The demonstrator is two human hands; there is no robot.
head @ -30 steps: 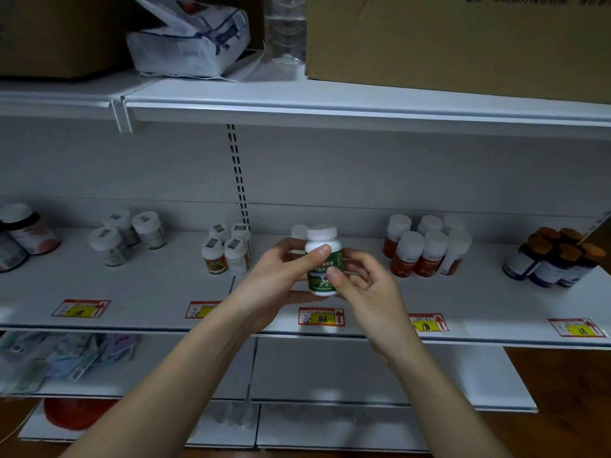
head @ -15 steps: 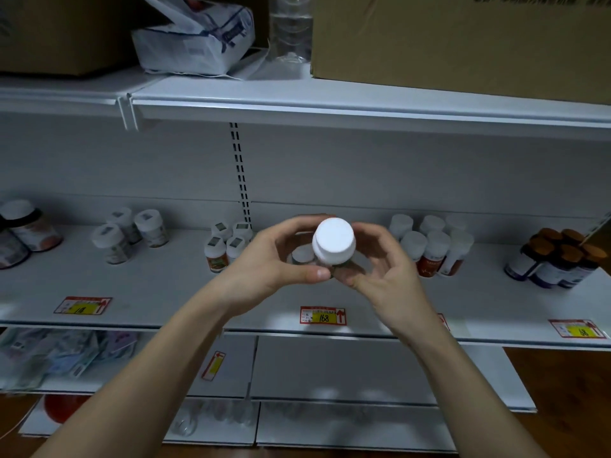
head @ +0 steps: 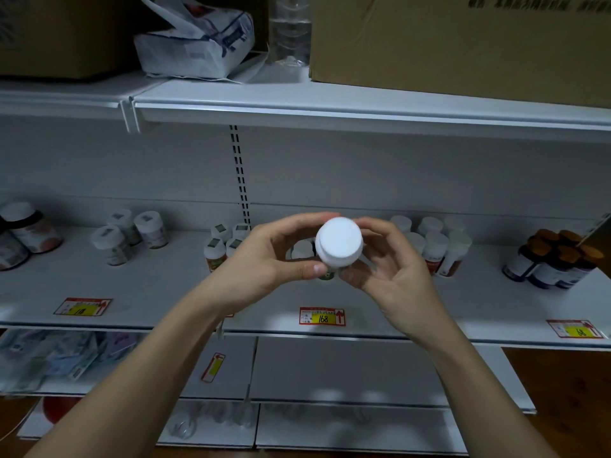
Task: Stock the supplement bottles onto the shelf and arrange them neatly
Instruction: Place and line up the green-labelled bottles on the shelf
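Observation:
A supplement bottle (head: pixel 339 242) with a white cap is tipped toward me, so its cap faces the camera and only a sliver of green label shows below. My left hand (head: pixel 274 256) grips it from the left, thumb under the cap. My right hand (head: pixel 386 262) holds it from the right with curled fingers. Both hands hover in front of the white middle shelf (head: pixel 165 292). Behind them another white-capped bottle (head: pixel 301 250) stands on the shelf, partly hidden.
The shelf carries groups of bottles: orange-labelled ones (head: pixel 436 247) right of my hands, small ones (head: pixel 224 242) left, white ones (head: pixel 132 231) farther left, dark brown-capped ones (head: pixel 555 262) far right. A price tag (head: pixel 322 316) sits below. Cardboard boxes (head: pixel 463 41) fill the upper shelf.
The bottle went from upright with its green label showing to tipped cap-first toward me. Both hands rose a little and closed around its sides.

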